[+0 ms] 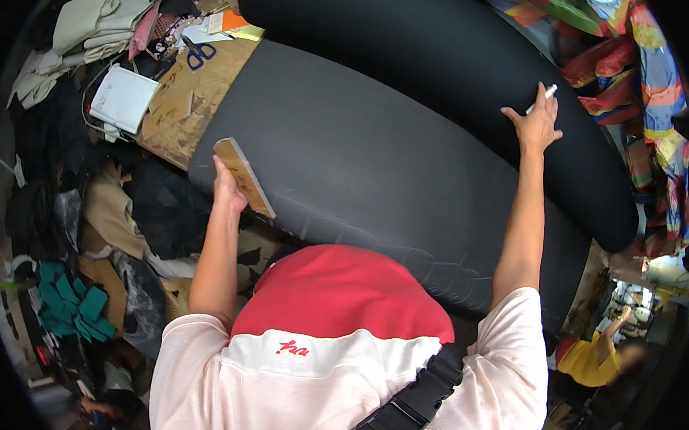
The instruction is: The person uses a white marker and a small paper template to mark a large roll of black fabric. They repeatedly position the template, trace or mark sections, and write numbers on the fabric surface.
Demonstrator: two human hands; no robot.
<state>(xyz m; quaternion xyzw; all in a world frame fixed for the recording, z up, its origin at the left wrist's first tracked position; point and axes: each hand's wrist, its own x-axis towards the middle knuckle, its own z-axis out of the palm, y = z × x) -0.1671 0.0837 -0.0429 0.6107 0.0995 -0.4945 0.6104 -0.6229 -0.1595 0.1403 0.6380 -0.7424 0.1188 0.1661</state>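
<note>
My left hand (226, 187) is closed on a flat, narrow wooden board (243, 173), held at a slant by the near left edge of a dark grey sheet (356, 144). Out to the far right, my right hand (539, 129) lies over a thick black roll (437, 50) of sheet material with its fingers spread. A slim white pen-like stick (551, 91) is tucked in that hand, its tip sticking out past the fingers. The roll joins the far side of the flat grey sheet. Faint pale lines and scuffs mark the sheet's near edge.
Dark-blue-handled scissors (200, 56) and papers lie on the wooden tabletop (174, 115) at the far left. Beside it are a white box (124, 99) and heaped cloth. Colourful bundles (609, 65) crowd the right. A person in yellow (594, 360) is at the lower right.
</note>
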